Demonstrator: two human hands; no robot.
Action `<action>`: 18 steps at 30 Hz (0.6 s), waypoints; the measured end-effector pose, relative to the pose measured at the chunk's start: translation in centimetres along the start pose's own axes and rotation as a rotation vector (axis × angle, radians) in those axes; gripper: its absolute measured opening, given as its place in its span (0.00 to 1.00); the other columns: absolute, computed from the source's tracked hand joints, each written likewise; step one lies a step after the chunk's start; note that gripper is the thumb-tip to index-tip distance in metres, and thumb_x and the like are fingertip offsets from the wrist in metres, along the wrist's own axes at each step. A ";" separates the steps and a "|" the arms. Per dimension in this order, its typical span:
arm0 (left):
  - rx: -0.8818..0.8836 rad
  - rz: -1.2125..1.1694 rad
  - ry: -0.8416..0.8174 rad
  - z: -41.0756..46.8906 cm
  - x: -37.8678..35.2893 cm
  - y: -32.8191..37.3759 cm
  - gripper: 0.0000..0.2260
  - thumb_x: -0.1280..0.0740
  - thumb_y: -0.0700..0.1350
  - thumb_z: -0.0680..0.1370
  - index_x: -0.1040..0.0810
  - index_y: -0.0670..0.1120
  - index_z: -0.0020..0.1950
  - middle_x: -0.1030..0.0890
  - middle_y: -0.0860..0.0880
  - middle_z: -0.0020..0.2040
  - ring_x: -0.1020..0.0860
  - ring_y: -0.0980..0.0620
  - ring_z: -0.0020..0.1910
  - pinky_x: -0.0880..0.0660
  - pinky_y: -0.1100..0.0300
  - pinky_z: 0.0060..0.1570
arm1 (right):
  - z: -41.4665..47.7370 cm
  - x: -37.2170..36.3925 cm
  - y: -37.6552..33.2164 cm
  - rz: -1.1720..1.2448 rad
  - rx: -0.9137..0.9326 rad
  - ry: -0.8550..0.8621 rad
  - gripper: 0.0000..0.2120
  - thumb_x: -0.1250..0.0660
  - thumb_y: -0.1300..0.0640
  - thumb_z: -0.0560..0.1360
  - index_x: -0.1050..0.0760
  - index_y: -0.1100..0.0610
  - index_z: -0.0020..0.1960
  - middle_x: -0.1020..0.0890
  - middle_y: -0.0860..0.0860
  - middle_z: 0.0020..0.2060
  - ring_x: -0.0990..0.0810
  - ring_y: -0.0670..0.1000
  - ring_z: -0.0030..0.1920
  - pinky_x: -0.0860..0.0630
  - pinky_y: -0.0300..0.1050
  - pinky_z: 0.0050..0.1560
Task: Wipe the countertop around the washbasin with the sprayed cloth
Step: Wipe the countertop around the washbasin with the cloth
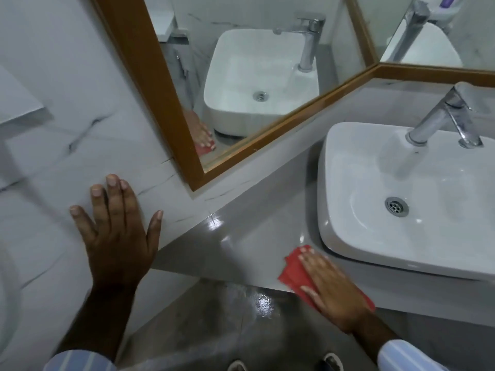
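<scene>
A grey countertop (241, 247) runs along the wall and carries a white washbasin (401, 199) on its right part. My right hand (332, 290) lies flat, palm down, on a red cloth (293, 274) at the counter's front edge, just left of the basin. The cloth shows past my fingertips and beside my wrist. My left hand (117, 236) is spread flat against the white marbled wall to the left of the counter and holds nothing.
A chrome tap (444, 116) stands at the back of the basin. A wood-framed mirror (241, 84) hangs above the counter and reflects the basin and my hand. Grey floor (227, 325) with a wet glint lies below the counter edge, and two shoe tips show at the bottom.
</scene>
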State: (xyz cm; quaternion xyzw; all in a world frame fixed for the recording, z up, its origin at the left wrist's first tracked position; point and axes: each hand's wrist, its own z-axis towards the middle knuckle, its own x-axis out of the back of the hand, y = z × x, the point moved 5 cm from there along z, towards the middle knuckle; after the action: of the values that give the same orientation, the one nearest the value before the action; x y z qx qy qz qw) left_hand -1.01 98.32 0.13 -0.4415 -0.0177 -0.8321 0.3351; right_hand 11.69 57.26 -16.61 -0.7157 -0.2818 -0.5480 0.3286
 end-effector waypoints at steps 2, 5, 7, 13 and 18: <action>-0.001 0.006 -0.005 -0.1 -0.2 0.0 0.39 0.42 0.60 0.85 0.51 0.38 0.85 0.59 0.41 0.87 0.60 0.42 0.86 0.63 0.38 0.83 | -0.6 -0.1 1.0 0.010 -0.120 0.002 0.33 0.56 0.40 0.86 0.56 0.56 0.85 0.56 0.50 0.85 0.52 0.52 0.85 0.50 0.52 0.81; 0.001 -0.001 -0.010 -0.2 -0.3 -0.1 0.39 0.42 0.60 0.85 0.52 0.38 0.85 0.58 0.42 0.87 0.59 0.42 0.86 0.63 0.38 0.83 | 2.5 0.0 -2.3 0.062 -0.208 0.021 0.32 0.56 0.42 0.86 0.57 0.57 0.85 0.55 0.52 0.85 0.58 0.52 0.85 0.50 0.54 0.83; 0.011 -0.005 -0.018 -0.2 -0.1 0.0 0.39 0.43 0.61 0.85 0.53 0.39 0.86 0.60 0.43 0.87 0.61 0.42 0.86 0.64 0.38 0.83 | 6.3 0.3 -5.6 0.106 -0.198 0.032 0.32 0.55 0.42 0.86 0.58 0.57 0.85 0.56 0.52 0.85 0.60 0.52 0.84 0.52 0.55 0.84; 0.026 -0.030 -0.041 0.1 0.2 0.3 0.39 0.43 0.61 0.85 0.56 0.39 0.86 0.64 0.44 0.86 0.64 0.44 0.86 0.67 0.40 0.82 | 15.9 0.5 -15.2 0.216 0.012 0.027 0.34 0.47 0.40 0.86 0.50 0.57 0.85 0.47 0.54 0.85 0.51 0.55 0.85 0.58 0.52 0.82; 0.065 -0.175 -0.120 -1.0 -0.2 1.3 0.39 0.44 0.61 0.84 0.54 0.40 0.86 0.57 0.40 0.87 0.56 0.39 0.86 0.57 0.39 0.84 | 13.2 1.3 -13.3 0.242 0.093 0.039 0.37 0.45 0.38 0.85 0.51 0.57 0.85 0.49 0.54 0.85 0.55 0.54 0.85 0.50 0.58 0.84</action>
State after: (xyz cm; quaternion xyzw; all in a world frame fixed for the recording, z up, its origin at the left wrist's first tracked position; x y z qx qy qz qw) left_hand -0.96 97.08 -0.94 -0.4763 -0.1034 -0.8292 0.2737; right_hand 9.73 75.89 -15.63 -0.7176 -0.2123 -0.5045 0.4306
